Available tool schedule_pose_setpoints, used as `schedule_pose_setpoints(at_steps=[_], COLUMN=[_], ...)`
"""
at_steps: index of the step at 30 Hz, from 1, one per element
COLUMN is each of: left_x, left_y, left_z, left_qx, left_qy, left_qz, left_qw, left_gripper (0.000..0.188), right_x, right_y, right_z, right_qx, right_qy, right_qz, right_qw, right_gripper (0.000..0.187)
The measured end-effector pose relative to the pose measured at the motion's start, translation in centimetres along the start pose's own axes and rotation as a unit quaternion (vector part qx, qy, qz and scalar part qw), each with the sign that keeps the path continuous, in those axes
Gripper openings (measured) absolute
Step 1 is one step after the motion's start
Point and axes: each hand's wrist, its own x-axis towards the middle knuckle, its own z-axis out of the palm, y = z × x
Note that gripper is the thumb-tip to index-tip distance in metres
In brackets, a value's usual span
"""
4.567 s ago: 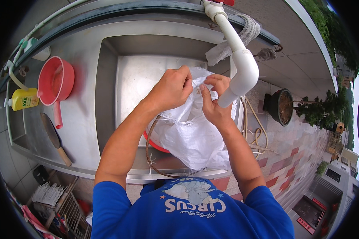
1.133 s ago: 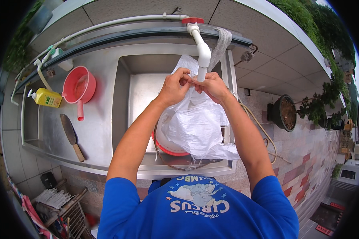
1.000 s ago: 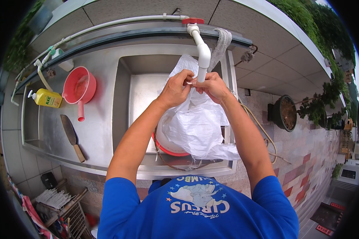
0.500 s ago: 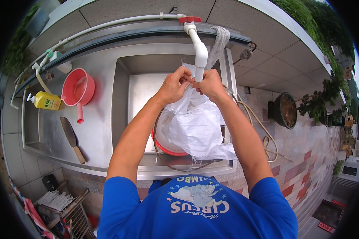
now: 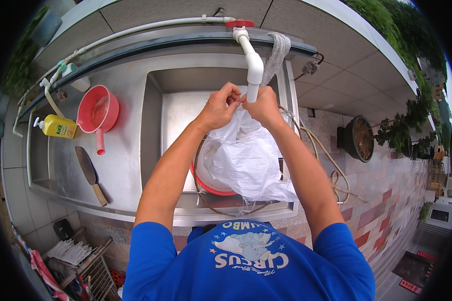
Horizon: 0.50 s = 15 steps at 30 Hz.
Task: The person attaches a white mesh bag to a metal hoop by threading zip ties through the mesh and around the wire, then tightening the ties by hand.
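A white woven plastic sack [image 5: 243, 163] lies bunched over a red-rimmed basin [image 5: 211, 188] in the right part of the steel sink. My left hand [image 5: 220, 106] pinches the sack's gathered top edge with thumb and fingers. Close beside it, my right hand [image 5: 262, 106] is closed on the same edge, just below the white pipe spout [image 5: 254, 70]. The two hands almost touch. What lies inside the sack is hidden, and so are some of the right fingertips.
On the steel counter [image 5: 120, 130] to the left sit a red dipper [image 5: 98, 109], a yellow pump bottle [image 5: 59, 126] and a cleaver [image 5: 88, 168]. A red-handled valve [image 5: 239, 23] tops the spout. A hose [image 5: 326, 155] trails right, near a potted plant [image 5: 359, 139].
My hands stay in nearly the same place at the sack's edge, with only small finger shifts. The loose flap above the fingers shows less now.
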Motion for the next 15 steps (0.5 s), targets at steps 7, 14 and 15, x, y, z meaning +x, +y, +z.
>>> schedule_pose_setpoints(at_steps=[7, 14, 15], left_x=[0.1, 0.3, 0.4], left_y=[0.2, -1.1, -1.2], left_z=[0.4, -0.5, -0.5], left_qx=[0.032, -0.157, -0.193], left_qy=[0.008, 0.006, -0.013], left_qz=[0.001, -0.18, -0.208], left_qw=[0.999, 0.971, 0.959], left_gripper=[0.025, 0.022, 0.02], right_x=[0.0, 0.2, 0.3], right_y=[3.8, 6.4, 6.5], right_z=[3.3, 3.8, 3.8], right_qx=[-0.231, -0.369, -0.369], right_qy=[0.239, 0.294, 0.295], right_qz=[-0.32, -0.419, -0.419], right_qw=[0.887, 0.775, 0.775], right_gripper=[0.002, 0.008, 0.008])
